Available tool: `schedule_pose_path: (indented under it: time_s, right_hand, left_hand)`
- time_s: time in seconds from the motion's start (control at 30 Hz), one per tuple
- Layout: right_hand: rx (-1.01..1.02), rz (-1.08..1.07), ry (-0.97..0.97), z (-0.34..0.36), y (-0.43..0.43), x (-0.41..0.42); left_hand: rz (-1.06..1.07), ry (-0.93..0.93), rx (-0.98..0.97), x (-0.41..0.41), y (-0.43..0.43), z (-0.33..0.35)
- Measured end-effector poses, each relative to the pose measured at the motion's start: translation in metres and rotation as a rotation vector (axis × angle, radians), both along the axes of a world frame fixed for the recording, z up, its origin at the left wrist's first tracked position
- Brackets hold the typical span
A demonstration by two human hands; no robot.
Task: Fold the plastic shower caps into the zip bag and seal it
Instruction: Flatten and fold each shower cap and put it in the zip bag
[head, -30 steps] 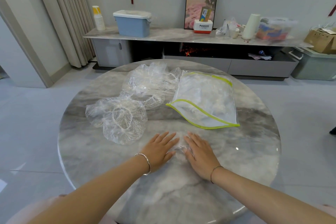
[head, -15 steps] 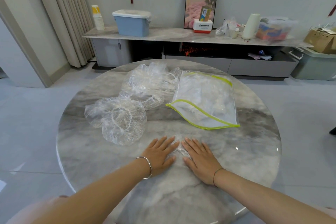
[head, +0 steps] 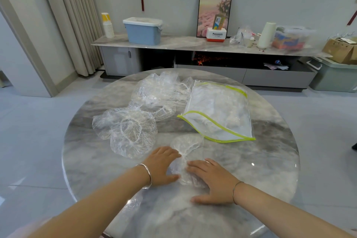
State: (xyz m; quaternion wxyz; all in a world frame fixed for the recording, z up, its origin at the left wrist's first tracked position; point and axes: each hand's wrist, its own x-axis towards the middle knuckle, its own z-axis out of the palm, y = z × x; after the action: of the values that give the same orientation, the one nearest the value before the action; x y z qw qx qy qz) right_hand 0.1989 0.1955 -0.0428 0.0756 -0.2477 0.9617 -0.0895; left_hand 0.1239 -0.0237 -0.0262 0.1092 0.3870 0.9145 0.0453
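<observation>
Cap [head: 184, 157] is being pressed flat on table [head: 270, 170] by left hand [head: 161, 166] & right hand [head: 214, 181], both spread wide; it's likely being left free to spring open.

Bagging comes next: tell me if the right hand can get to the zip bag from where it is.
Probably yes: the right hand rests just short of the zip bag, with only bare table between.

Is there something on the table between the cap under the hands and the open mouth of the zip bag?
Nothing visible. The folded cap lies just short of the zip bag, with bare table between. The loose caps sit to the left, off that path.
</observation>
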Motion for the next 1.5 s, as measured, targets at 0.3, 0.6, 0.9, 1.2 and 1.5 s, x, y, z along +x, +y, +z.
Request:
schedule_pose_path:
  time_s: [0.3, 0.6, 0.9, 1.2, 1.5]
  right_hand:
    - [-0.29, -0.263, 0.01, 0.002, -0.008, -0.01]
    - [-1.116, -0.845, -0.229, 0.013, -0.008, -0.024]
    - [-0.945, -0.833, -0.213, 0.002, -0.01, -0.023]
    - [-0.625, -0.797, 0.0, 0.006, -0.003, -0.021]
    - [-0.231, -0.284, 0.171, -0.001, -0.008, -0.01]
  left_hand:
    - [0.036, -0.024, -0.009, -0.001, 0.0, -0.005]
    - [0.428, -0.318, 0.46, -0.004, 0.009, -0.006]
    - [0.56, -0.405, 0.46, -0.008, 0.015, -0.014]
    - [0.412, 0.082, 0.27, -0.001, 0.011, -0.011]
    - [-0.103, 0.288, 0.173, 0.002, 0.006, -0.017]
